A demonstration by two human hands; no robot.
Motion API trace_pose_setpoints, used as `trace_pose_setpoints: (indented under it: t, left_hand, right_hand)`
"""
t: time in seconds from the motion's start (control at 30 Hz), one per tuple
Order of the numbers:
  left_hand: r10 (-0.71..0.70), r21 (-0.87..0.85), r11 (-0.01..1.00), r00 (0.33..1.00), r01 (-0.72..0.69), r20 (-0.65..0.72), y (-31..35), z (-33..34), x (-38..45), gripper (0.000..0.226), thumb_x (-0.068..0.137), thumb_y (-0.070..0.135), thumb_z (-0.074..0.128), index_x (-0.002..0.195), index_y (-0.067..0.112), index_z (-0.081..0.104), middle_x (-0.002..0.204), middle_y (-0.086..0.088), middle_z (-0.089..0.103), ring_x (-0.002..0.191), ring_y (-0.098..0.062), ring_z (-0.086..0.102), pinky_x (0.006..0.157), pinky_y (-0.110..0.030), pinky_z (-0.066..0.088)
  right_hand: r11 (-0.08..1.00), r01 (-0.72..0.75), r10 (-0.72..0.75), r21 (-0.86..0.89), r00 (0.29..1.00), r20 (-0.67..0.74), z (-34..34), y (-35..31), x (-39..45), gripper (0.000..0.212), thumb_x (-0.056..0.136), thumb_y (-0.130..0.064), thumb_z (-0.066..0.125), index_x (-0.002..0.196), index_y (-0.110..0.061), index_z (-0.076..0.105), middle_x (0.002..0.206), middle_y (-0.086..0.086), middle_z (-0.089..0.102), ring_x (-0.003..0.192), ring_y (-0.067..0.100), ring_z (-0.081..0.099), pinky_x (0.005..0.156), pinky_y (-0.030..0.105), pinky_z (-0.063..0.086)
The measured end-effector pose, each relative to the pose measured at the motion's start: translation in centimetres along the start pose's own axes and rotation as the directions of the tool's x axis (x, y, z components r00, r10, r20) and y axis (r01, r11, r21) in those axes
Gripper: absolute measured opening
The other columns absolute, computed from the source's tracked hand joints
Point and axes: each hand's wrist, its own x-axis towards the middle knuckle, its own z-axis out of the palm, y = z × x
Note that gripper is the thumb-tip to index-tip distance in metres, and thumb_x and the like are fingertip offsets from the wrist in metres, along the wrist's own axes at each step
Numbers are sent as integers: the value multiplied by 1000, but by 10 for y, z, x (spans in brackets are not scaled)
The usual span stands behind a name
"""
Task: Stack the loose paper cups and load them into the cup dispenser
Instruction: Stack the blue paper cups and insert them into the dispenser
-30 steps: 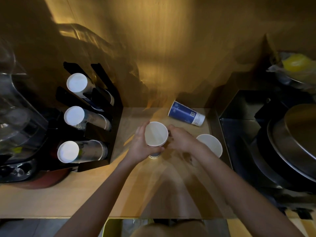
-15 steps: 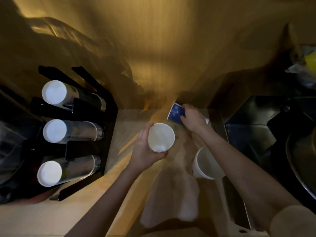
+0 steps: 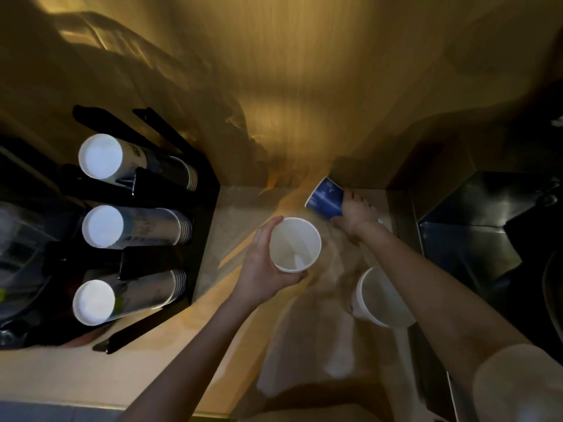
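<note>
Now the right hand [image 3: 355,213] grips the blue cup [image 3: 326,197] near the counter's [image 3: 231,214] back edge, while the left hand [image 3: 262,269] wraps the white cup [image 3: 294,245] at mid-counter, mouth up. Turn blue base-down, align rims, nest gently. Another cup [image 3: 377,296] waits near the right edge; the dispenser [image 3: 201,226] stands left.

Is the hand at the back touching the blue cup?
Touching. The head view shows the right hand wrapped around the blue cup, with its fingers over the cup's side.
</note>
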Motion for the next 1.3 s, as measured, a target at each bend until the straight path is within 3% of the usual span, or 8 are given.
trace_pose_setpoints:
  t: [0.17, 0.4, 0.5, 0.7, 0.87, 1.0, 1.17, 1.3]
  left_hand:
    - [-4, -23, 1000, 1000, 4, -11, -1, 1, 1, 103, 50, 26, 89, 136, 21, 33, 136, -3, 45, 123, -17, 42, 101, -32, 40]
    - [-110, -159, 983, 988, 92, -109, 2, 7, -5, 100, 47, 22, 90, 131, 21, 36, 123, 6, 51, 112, -13, 50, 92, -30, 45]
    - [-147, -199, 972, 984, 125, -98, 4, 8, -7, 91, 48, 18, 90, 122, 25, 37, 115, 7, 53, 105, -14, 53, 83, -28, 44]
    - [-165, -214, 967, 981, 141, -100, 5, 9, -11, 90, 52, 20, 89, 125, 14, 36, 109, 4, 58, 100, -17, 60, 77, -27, 45]
    - [-162, -205, 969, 981, 137, -109, 8, 10, -16, 95, 56, 27, 87, 132, 18, 30, 130, -3, 55, 115, -19, 55, 83, -25, 44]
    - [-147, -213, 970, 983, 121, -111, 8, 9, -20, 107, 52, 25, 88, 138, 20, 24, 136, -2, 50, 123, -19, 50, 89, -24, 41]
    - [-217, -213, 959, 966, 185, -141, 8, 0, -23, 95, 52, 31, 87, 128, 10, 36, 124, -4, 55, 116, -24, 54, 84, -25, 40]
    - [-237, -164, 963, 962, 215, -133, 7, -11, -26, 88, 55, 23, 88, 126, 10, 38, 125, -8, 57, 114, -27, 55, 79, -26, 38]
  right_hand:
    - [906, 249, -185, 342, 960, -210, -31, -20, -17, 78, 78, -31, 70, 139, -9, 28, 138, 18, 45, 122, 35, 47, 99, 45, 41]
    - [386, 491, -201, 781, 871, -448, -99, -68, -99, 61, 80, -22, 70, 132, -14, 40, 114, -8, 56, 97, 1, 59, 80, 11, 49]
    - [266, 498, -207, 825, 866, -456, -84, -73, -129, 53, 75, -32, 71, 121, -27, 45, 111, -12, 60, 101, 4, 62, 84, 22, 51]
    - [569, 416, -274, 709, 909, -313, -36, -59, -164, 94, 71, -28, 78, 142, -20, 17, 138, 4, 47, 117, 9, 51, 99, 33, 48]
    - [740, 483, -340, 468, 869, -359, -26, -52, -174, 115, 67, -33, 80, 144, -31, -6, 150, 5, 35, 129, 26, 47, 100, 37, 44]
    - [801, 479, -364, 359, 866, -344, -22, -51, -179, 107, 67, -37, 79, 144, -31, 4, 146, 5, 41, 128, 28, 47, 100, 41, 45]
    - [856, 460, -373, 235, 865, -335, -5, -45, -181, 64, 83, -43, 60, 136, -18, 33, 138, 5, 46, 128, 24, 41, 105, 37, 36]
    - [881, 438, -386, 181, 885, -259, 1, -48, -190, 62, 88, -45, 51, 138, -14, 32, 141, 7, 43, 131, 23, 37, 108, 36, 32]
